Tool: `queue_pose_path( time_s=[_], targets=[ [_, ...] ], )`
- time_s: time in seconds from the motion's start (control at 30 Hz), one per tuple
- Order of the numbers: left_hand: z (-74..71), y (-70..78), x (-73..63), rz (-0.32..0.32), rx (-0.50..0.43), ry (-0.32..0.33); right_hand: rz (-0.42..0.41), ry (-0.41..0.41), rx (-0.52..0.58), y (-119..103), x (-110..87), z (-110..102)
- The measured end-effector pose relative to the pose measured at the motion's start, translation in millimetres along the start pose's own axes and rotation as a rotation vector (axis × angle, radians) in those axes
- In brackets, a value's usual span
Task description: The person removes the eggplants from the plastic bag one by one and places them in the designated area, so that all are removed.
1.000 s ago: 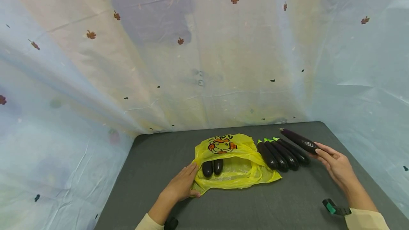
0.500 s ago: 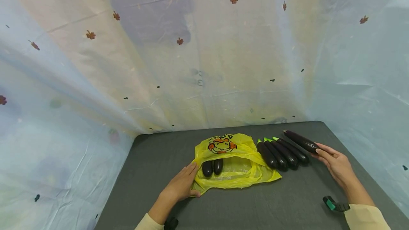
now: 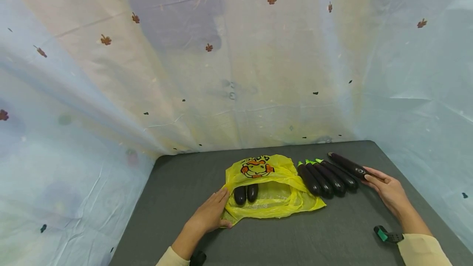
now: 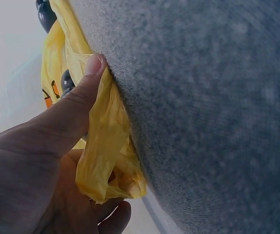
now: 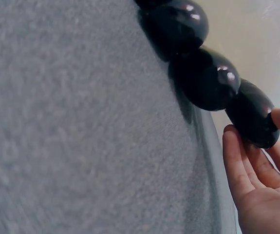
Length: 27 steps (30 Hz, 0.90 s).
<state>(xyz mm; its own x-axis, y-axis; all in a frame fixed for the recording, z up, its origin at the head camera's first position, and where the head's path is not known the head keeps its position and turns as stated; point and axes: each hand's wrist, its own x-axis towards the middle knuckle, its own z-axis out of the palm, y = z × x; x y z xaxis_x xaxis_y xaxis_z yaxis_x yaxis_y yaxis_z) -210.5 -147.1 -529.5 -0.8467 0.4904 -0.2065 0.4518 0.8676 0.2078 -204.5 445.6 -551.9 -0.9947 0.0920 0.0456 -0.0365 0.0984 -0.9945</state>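
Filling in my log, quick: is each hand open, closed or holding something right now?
Left hand: closed, holding the crinkled yellow plastic bag by its edge.
Right hand: closed, holding a glossy, long, dark purple eggplant near its rounded end.

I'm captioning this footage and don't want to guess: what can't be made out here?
Head view: the far ends of the two eggplants in the yellow bag, and whether more lie deeper; its upper layer hides this.
Head view: the lettering on the bag, too small and creased to read.
Left wrist view: the uppermost eggplants, cut off by the top edge.
Right wrist view: the right hand, cut off by the right edge.
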Motion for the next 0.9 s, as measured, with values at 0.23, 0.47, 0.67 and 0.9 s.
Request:
queue_pose_path(
  time_s=[0.23, 0.47, 0.67, 0.9],
  targets=[
    [-1.6, 1.0, -0.3, 0.002, -0.003, -0.008, 0.014, -0.01, -0.34, 7.2, -4.9, -4.2],
    [-3.7, 1.9, -0.7, -0.001, -0.007, -0.016, 0.02, -0.009, -0.511, 7.9, -6.9, -3.7],
    [-3.0, 1.2, 0.2, -0.003, -0.005, -0.015, -0.013, -0.004, -0.546, 5.4, -6.8, -0.9],
    [-2.7, 1.5, 0.0, -0.004, 0.003, -0.012, -0.057, 0.005, -0.626, 1.2, -8.3, -2.0]
  ],
)
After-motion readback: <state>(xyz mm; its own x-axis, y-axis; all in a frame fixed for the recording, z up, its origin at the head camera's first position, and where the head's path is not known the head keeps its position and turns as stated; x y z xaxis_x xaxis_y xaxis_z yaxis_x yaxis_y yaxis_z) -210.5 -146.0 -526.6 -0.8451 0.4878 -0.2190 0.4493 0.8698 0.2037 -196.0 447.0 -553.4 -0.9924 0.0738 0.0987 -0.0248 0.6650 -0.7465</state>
